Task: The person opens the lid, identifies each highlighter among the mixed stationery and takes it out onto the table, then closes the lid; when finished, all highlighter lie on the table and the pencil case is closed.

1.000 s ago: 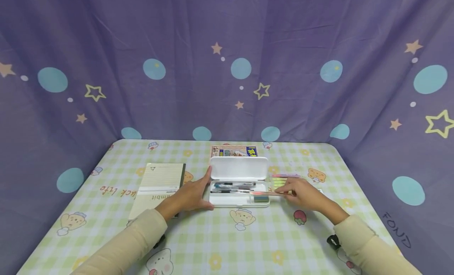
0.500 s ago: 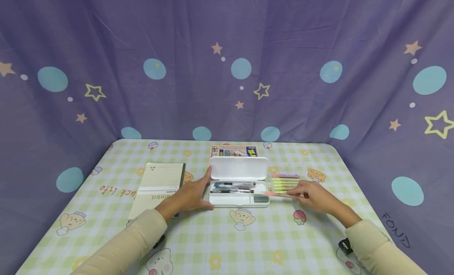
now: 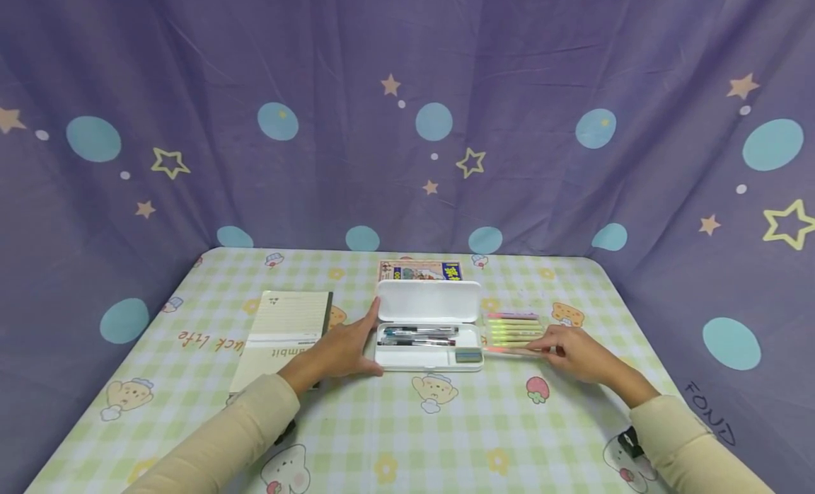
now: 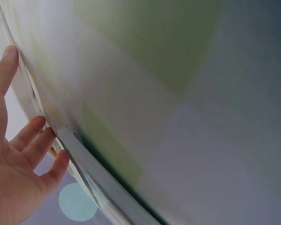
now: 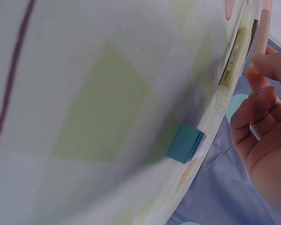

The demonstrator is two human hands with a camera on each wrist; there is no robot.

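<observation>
A white pencil case (image 3: 388, 357) lies with its lid (image 3: 429, 301) raised; several clear-barrelled pens (image 3: 417, 342) and a grey-green block (image 3: 468, 355) are inside. My left hand (image 3: 342, 350) touches the case's left end with spread, mostly straight fingers (image 4: 33, 149). To the right of the case, my right hand (image 3: 573, 352) pinches the end of a pale pink highlighter (image 5: 261, 32) between thumb and fingertips. The highlighter lies level, close over the tablecloth, its far tip near the case's right edge. Just beyond it sits a row of yellow highlighters (image 3: 514, 331) with a pink-purple one (image 3: 512, 316) behind.
A lined notepad (image 3: 280, 331) lies left of the case, partly under my left forearm. Behind the raised lid is a printed booklet (image 3: 420, 270). In the right wrist view a small blue block (image 5: 183, 143) sits on the tablecloth near my right hand. A purple curtain (image 3: 433, 69) surrounds the table.
My right hand has moved right with the pink highlighter, drawing it from over the pencil case to beside the yellow highlighters. My left hand has stayed at the case.
</observation>
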